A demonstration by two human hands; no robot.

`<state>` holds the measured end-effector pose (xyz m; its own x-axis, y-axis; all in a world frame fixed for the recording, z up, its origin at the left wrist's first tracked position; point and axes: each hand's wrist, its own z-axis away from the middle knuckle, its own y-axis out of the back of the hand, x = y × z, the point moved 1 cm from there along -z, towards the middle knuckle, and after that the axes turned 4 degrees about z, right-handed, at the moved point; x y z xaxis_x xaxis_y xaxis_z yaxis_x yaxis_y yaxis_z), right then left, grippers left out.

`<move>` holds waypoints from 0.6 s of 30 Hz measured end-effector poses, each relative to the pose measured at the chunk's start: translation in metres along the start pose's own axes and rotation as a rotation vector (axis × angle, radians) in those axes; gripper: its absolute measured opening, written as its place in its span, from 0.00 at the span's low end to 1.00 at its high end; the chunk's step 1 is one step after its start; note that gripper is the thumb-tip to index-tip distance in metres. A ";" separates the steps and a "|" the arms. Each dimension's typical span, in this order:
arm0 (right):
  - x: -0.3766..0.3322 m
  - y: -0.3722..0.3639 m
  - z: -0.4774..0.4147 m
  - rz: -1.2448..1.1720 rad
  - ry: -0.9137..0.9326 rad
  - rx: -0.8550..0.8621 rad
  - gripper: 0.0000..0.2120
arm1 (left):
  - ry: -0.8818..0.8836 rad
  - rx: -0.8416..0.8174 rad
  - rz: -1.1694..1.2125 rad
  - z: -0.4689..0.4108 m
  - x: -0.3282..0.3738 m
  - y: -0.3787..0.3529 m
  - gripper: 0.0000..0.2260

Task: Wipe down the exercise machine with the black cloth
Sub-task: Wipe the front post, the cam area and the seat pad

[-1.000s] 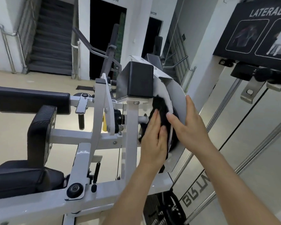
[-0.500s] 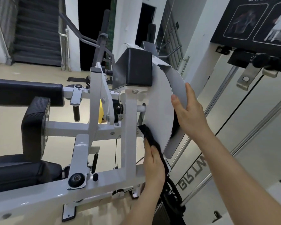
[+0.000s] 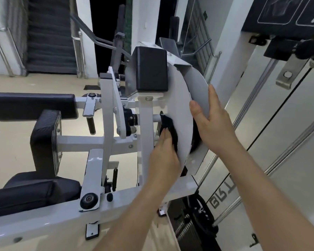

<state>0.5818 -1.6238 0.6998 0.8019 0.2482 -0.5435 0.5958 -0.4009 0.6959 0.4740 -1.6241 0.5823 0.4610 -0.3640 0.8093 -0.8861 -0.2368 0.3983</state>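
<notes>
Two bare forearms, bare left hand [image 3: 164,158], bare right hand [image 3: 214,127], slender fingers [image 3: 214,98], short nails

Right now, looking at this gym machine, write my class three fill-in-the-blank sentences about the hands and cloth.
The left hand presses the black cloth against the curved plate, ____ the black block.
The right hand touches the plate's rim and holds ____.
The machine's frame is painted ____.
Missing: below; nothing; white.
</notes>
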 end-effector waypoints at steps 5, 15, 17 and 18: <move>0.003 -0.002 0.002 -0.047 0.008 -0.021 0.36 | -0.528 0.163 -0.646 -0.045 -0.003 0.044 0.18; 0.010 -0.002 0.002 -0.057 0.050 -0.011 0.36 | -0.445 -0.430 -1.804 -0.095 0.011 0.021 0.29; 0.011 -0.003 0.001 -0.051 0.049 -0.011 0.35 | -0.426 -0.394 -1.743 -0.103 0.012 0.020 0.27; 0.011 -0.003 0.001 -0.048 0.046 -0.010 0.36 | -0.421 -0.354 -1.684 -0.102 0.010 0.020 0.25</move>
<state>0.5889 -1.6210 0.6915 0.7735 0.3069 -0.5545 0.6337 -0.3784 0.6747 0.4557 -1.5405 0.6422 0.7266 -0.1526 -0.6699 0.5758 -0.3966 0.7149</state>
